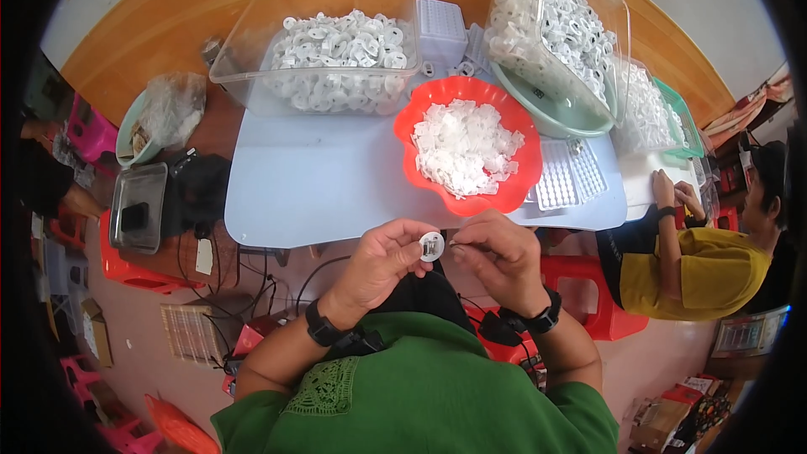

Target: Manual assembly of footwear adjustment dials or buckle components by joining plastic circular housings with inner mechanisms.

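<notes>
Between the thumb and fingers of my left hand (382,259) is a small round white plastic part (432,246) with a darker middle. Just to its right, my right hand (500,254) is closed in a pinch; a tiny piece may show at the fingertips, too small to name. Both hands are held in front of the table's near edge. Beyond them sits a red scalloped bowl (409,139) heaped with thin translucent white pieces (466,145).
On the light blue table (311,189) stands a clear bin (244,67) of round white parts. A second clear bin (580,76) tilts over a green basin (551,122). White trays (559,181) lie right of the bowl. A person in yellow (706,273) sits at the right.
</notes>
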A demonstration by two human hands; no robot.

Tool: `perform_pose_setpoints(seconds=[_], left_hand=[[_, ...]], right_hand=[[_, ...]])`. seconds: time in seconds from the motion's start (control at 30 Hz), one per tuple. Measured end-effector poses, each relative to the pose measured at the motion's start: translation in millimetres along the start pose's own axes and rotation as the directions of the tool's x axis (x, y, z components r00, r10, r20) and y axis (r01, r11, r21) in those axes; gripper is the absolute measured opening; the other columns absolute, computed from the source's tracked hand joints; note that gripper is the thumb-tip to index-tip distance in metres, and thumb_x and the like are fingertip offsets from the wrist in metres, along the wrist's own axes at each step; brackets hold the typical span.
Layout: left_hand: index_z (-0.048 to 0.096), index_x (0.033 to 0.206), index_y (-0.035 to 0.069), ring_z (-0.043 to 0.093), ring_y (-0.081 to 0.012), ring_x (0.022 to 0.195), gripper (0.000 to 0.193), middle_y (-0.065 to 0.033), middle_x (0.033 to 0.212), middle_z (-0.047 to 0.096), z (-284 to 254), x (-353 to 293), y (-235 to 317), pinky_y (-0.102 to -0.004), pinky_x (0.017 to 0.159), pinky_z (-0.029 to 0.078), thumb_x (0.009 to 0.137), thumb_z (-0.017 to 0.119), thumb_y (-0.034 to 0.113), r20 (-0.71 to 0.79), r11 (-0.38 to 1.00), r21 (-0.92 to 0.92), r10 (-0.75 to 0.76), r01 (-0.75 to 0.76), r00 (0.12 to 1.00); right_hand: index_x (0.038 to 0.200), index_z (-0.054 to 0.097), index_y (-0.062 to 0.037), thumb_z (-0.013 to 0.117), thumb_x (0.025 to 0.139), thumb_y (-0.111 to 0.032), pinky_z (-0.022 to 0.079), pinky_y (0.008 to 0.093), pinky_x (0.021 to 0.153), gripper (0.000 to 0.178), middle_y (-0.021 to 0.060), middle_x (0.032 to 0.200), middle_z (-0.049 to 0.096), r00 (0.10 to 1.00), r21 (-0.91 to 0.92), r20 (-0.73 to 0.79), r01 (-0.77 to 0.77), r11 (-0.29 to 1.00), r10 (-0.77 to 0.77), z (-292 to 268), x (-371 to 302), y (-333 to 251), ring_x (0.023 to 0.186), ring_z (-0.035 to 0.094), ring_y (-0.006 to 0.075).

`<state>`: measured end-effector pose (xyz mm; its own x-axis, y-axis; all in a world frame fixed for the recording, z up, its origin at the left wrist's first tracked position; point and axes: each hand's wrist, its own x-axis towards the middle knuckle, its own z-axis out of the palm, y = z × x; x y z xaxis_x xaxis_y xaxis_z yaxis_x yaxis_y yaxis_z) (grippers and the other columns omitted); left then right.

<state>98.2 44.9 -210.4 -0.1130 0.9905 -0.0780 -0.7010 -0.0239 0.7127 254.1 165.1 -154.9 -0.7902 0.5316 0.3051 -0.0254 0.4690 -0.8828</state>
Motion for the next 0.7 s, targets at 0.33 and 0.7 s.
perform_pose_setpoints(seconds=[0.33, 0.7], left_hand=[[0.055, 0.113, -0.001, 0.061, -0.0116, 0.077, 0.025, -0.0055, 0.094, 0.062, 1, -3, -4, -0.0233, 0.070, 0.050, 0.093, 0.055, 0.015, -0.050, 1.000, 0.006, 0.021, -0.021, 0.999], [0.058, 0.110, -0.001, 0.061, -0.0109, 0.074, 0.023, -0.0049, 0.089, 0.064, -2, -3, -9, -0.0227, 0.067, 0.051, 0.092, 0.057, 0.015, -0.110, 0.999, 0.035, 0.039, -0.035, 0.993]], right_hand=[[0.085, 0.059, 0.0009, 0.064, 0.072, 0.006, 0.048, 0.0348, 0.052, 0.015, 0.0120, 0.081, 0.057, 0.938, -0.480, 0.027, 0.315, 0.819, -0.345, 24, 5, 1, 0.063, 0.059, 0.0280], [0.086, 0.056, -0.0001, 0.063, 0.073, 0.004, 0.048, 0.0369, 0.053, 0.015, 0.0125, 0.079, 0.054, 0.959, -0.447, 0.041, 0.269, 0.853, -0.281, 32, 2, 6, 0.064, 0.058, 0.0301]])
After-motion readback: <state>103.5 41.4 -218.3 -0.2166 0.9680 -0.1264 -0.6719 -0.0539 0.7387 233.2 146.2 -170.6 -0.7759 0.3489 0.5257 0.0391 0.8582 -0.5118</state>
